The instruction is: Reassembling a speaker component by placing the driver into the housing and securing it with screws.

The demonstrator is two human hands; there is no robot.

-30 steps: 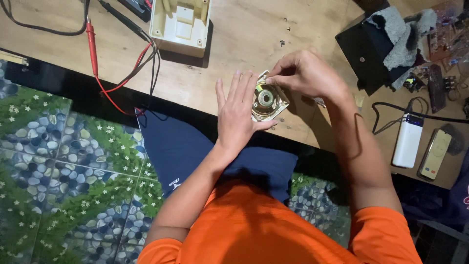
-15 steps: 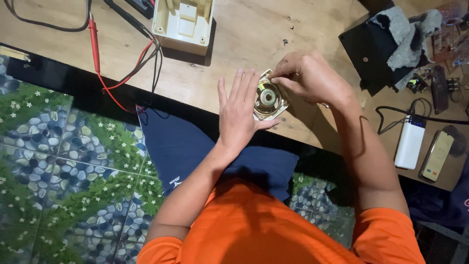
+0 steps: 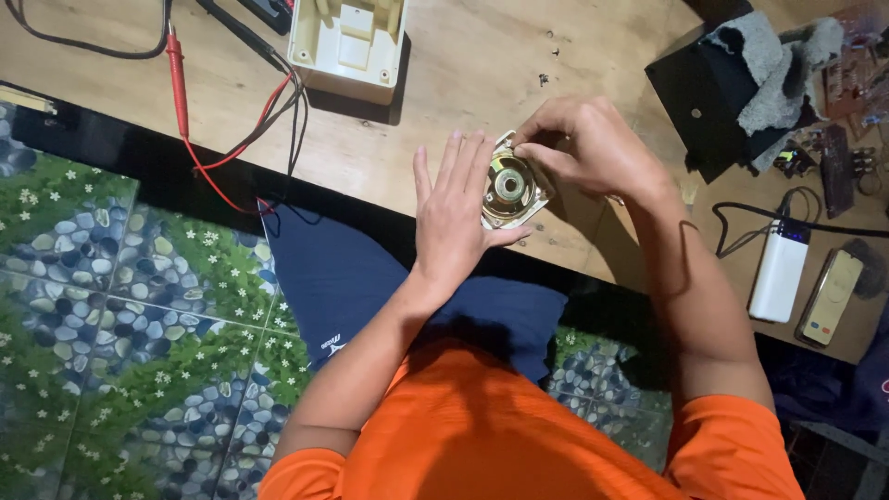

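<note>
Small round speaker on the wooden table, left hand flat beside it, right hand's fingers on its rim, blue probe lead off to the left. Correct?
Not quite: the probe lead is red, not blue, per the head view. The rest stands: speaker on the wooden table, left hand flat beside it, right hand at its rim.

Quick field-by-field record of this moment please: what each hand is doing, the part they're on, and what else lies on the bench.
left hand: open and flat, fingers extended, palm against the left side of the speaker
right hand: fingertips pinching at the speaker's upper right edge
part: small round speaker with metal frame and central magnet, on the wooden workbench
upper left: cream plastic housing; red and black probe leads
right side: white power bank, phone, grey cloth
</note>
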